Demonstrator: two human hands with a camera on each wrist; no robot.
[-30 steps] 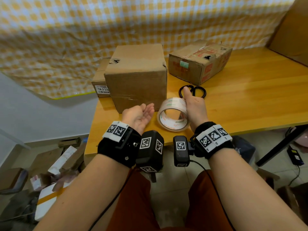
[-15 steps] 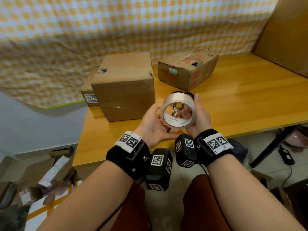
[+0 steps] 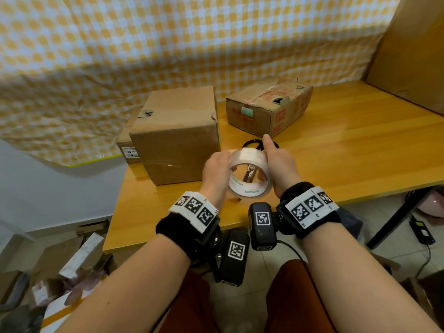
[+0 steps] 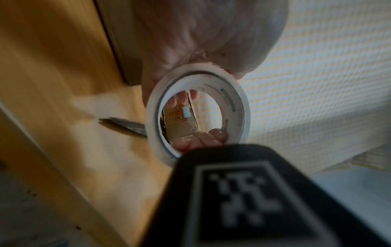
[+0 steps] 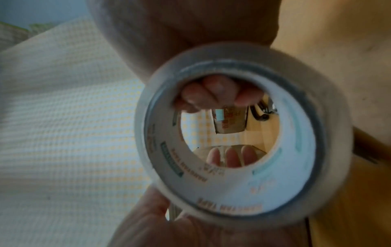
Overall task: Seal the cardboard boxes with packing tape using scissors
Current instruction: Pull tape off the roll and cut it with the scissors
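Note:
A roll of clear packing tape [image 3: 249, 174] is held upright above the table's front edge, between both hands. My left hand [image 3: 216, 171] grips its left side and my right hand [image 3: 278, 164] grips its right side, fingers curled over the far rim. Both wrist views look through the roll [image 4: 198, 110] [image 5: 243, 137] and show fingertips at its far opening. Black-handled scissors [image 3: 252, 164] lie on the table behind the roll, partly seen through it. A plain cardboard box [image 3: 177, 133] stands left of the hands, and a printed box [image 3: 269, 106] lies farther back.
A third, smaller box [image 3: 127, 145] sits behind the plain one at the table's left edge. The wooden table [image 3: 348, 145] extends right, with a large cardboard sheet [image 3: 413, 56] at the far right. A checked cloth hangs behind. Clutter lies on the floor at left.
The roll has been lifted off the table by my right hand, and my left hand has come in from open beside it to grip its left side. The roll now sits slightly higher.

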